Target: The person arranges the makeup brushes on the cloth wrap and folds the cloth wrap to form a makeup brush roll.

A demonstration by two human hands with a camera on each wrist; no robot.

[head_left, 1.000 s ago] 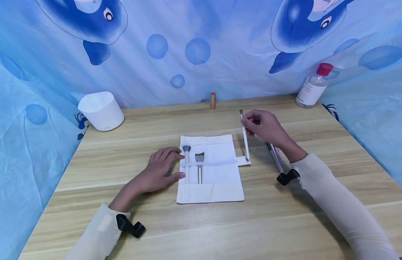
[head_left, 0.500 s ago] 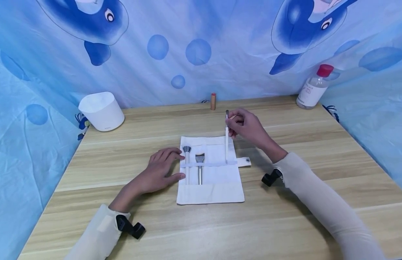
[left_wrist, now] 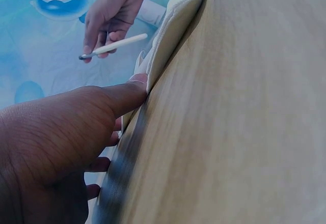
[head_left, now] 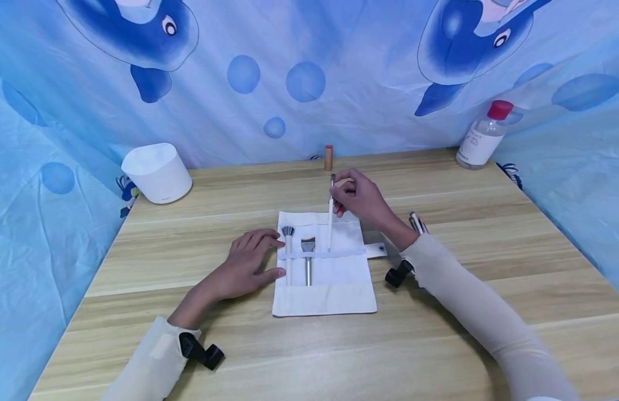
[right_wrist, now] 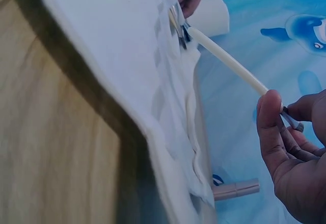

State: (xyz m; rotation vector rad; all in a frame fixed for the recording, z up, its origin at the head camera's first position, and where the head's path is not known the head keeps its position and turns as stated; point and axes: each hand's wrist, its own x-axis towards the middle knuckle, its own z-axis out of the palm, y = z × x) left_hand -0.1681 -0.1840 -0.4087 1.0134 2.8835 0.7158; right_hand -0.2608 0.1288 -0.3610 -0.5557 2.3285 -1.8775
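Note:
A white cloth brush roll (head_left: pixel 347 301) lies unfolded on the table, with a strap across its middle. Under that strap sit a fluffy-headed makeup brush (head_left: pixel 288 245) and a flat wide-headed makeup brush (head_left: pixel 308 262). My right hand (head_left: pixel 362 197) pinches a slim white makeup brush (head_left: pixel 330 223) near its dark bristle end; its handle points down over the roll, close to the strap. Whether the handle tip touches the cloth, I cannot tell. My left hand (head_left: pixel 246 264) rests at the roll's left edge, fingers fairly straight, the thumb (left_wrist: pixel 130 94) touching the cloth.
More brushes (head_left: pixel 417 223) lie right of the roll, partly behind my right forearm. A snap tab (head_left: pixel 376 250) sticks out from the roll's right side. Farther back stand a white container (head_left: pixel 157 174), a small copper-coloured tube (head_left: pixel 328 158) and a red-capped bottle (head_left: pixel 482 136).
My right hand has carried the slim white brush leftward, from beside the snap tab to above the roll's middle. My left hand has stayed in place.

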